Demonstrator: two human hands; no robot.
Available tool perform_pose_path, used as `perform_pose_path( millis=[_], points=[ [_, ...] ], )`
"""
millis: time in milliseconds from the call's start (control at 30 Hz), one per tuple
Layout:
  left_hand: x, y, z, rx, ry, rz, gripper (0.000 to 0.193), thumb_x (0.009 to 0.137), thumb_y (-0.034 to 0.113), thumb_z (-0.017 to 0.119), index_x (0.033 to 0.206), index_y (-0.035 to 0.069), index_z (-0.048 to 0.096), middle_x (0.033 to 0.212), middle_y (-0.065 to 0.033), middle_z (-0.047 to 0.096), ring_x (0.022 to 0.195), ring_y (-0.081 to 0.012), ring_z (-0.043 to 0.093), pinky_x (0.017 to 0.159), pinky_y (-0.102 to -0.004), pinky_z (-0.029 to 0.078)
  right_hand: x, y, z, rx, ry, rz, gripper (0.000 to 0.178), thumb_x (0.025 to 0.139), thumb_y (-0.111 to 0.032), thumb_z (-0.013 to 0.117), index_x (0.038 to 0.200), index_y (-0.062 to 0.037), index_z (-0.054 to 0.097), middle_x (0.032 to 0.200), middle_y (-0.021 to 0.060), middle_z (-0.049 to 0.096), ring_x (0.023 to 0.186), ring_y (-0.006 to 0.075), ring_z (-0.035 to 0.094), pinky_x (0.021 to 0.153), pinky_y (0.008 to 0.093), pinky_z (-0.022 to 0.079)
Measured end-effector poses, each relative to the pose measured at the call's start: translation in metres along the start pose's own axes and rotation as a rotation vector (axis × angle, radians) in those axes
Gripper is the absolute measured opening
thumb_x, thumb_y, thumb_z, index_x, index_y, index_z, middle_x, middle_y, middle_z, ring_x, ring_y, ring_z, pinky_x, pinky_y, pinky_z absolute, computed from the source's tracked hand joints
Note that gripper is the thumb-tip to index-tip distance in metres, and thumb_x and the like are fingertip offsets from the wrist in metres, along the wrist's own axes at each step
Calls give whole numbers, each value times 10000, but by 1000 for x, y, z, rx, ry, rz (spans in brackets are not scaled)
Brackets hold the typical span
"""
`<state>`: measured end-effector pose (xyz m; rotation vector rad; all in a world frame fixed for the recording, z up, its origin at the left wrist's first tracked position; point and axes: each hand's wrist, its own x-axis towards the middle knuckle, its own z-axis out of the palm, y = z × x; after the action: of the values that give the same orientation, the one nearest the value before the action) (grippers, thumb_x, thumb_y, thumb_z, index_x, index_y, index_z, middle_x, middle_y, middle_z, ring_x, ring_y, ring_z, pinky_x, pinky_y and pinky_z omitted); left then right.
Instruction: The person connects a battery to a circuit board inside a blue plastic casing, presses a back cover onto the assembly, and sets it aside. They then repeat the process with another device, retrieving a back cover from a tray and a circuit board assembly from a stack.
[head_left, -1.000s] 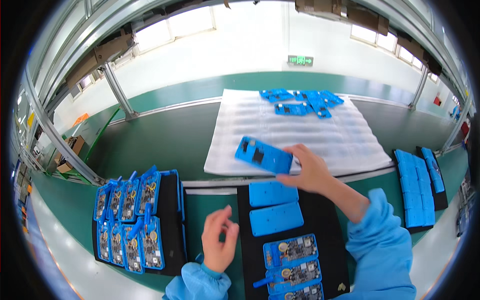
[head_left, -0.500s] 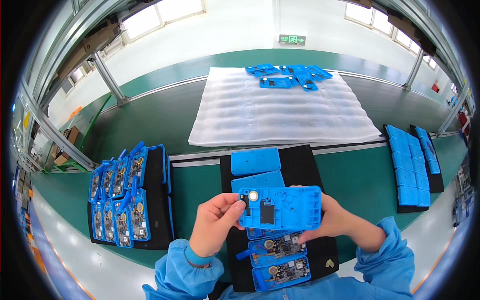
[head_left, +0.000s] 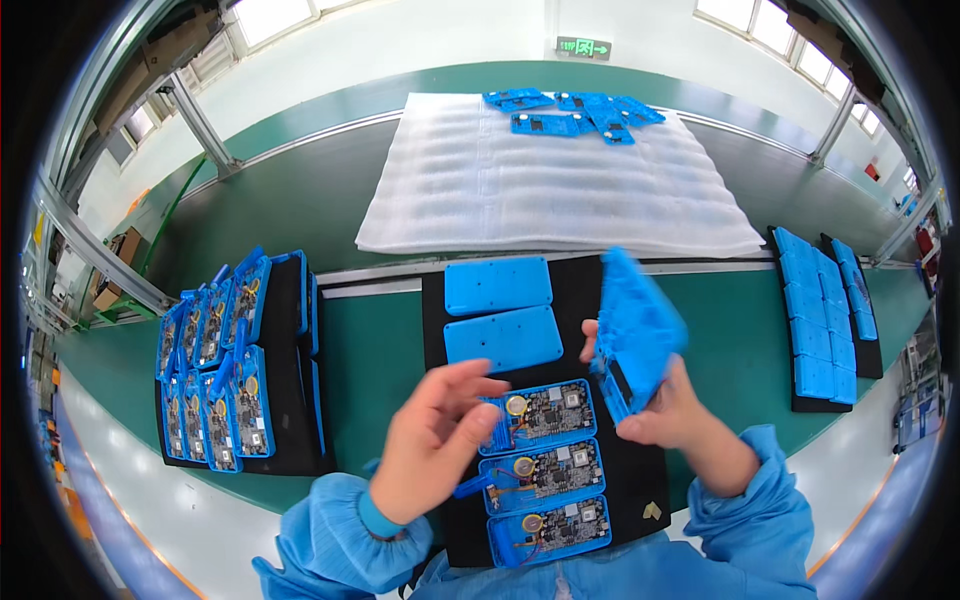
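My right hand (head_left: 668, 405) grips a blue plastic housing cover (head_left: 640, 330), tilted steeply and blurred by motion, above the right side of a black mat (head_left: 640, 500). Over the mat's left side my left hand (head_left: 435, 435) is empty, its fingers apart. Beside that hand lies a blue housing (head_left: 548, 414) with an exposed circuit board and a round yellow part. Nearer to me, a second open housing (head_left: 550, 475) and a third (head_left: 555, 530) lie in a column with it. Two flat blue covers (head_left: 500, 285) rest at the mat's far end.
At the left, several open housings with boards (head_left: 215, 370) stand on another black mat. White foam sheeting (head_left: 560, 200) with several blue covers (head_left: 590, 110) lies beyond. Rows of blue covers (head_left: 815, 320) occupy black mats at the right. Metal posts (head_left: 200, 120) rise at the sides.
My left hand has let go of the cover. The right hand has turned the cover from level to steeply tilted and moved it rightward. The view has shifted slightly.
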<state>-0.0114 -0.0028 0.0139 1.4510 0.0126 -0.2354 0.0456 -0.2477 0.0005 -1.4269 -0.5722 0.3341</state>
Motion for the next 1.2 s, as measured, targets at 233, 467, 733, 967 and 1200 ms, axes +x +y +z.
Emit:
perform_pose_path(
  millis=[233, 467, 733, 967, 1200],
  points=[
    [-23, -17, -33, 759, -45, 88, 154, 855, 121, 639, 981, 32, 641, 863, -107, 616, 733, -230, 612, 611, -311, 477, 10, 10, -14, -963, -149, -183, 786, 662, -504, 770, 1276, -80, 522, 997, 79, 564, 783, 222, 627, 603, 303, 509],
    [-17, -12, -35, 902, 60, 203, 262, 816, 136, 682, 1058, 53, 628, 1035, -122, 594, 874, -269, 600, 746, -346, 497, 17, 19, -6, -1114, -279, -145, 697, 645, -510, 786, 1158, -98, 556, 1054, 60, 571, 881, 224, 629, 655, 300, 522],
    [5, -24, -28, 1033, -240, 276, 660, 747, 196, 749, 1333, 92, 463, 1313, -140, 468, 1160, -327, 463, 964, -406, 417, 6, 17, -6, -1103, -327, -3, 665, 675, -426, 779, 1216, -133, 527, 1085, 52, 511, 929, 224, 610, 691, 328, 519],
    [14, -15, -26, 1090, -274, 207, 703, 721, 172, 766, 1343, 82, 452, 1303, -145, 493, 1147, -329, 466, 978, -404, 406, 2, 17, -12, -1067, -341, 107, 656, 766, -412, 710, 1304, -121, 472, 1158, 89, 456, 942, 240, 603, 680, 340, 527],
    [12, -12, -15, 1253, -222, 258, 686, 685, 209, 764, 1295, 64, 483, 1222, -90, 546, 1060, -296, 515, 884, -392, 445, 3, 4, 3, -1172, -336, 258, 697, 800, -428, 670, 1340, -72, 413, 1196, 120, 428, 997, 260, 589, 688, 354, 539]
  ],
)
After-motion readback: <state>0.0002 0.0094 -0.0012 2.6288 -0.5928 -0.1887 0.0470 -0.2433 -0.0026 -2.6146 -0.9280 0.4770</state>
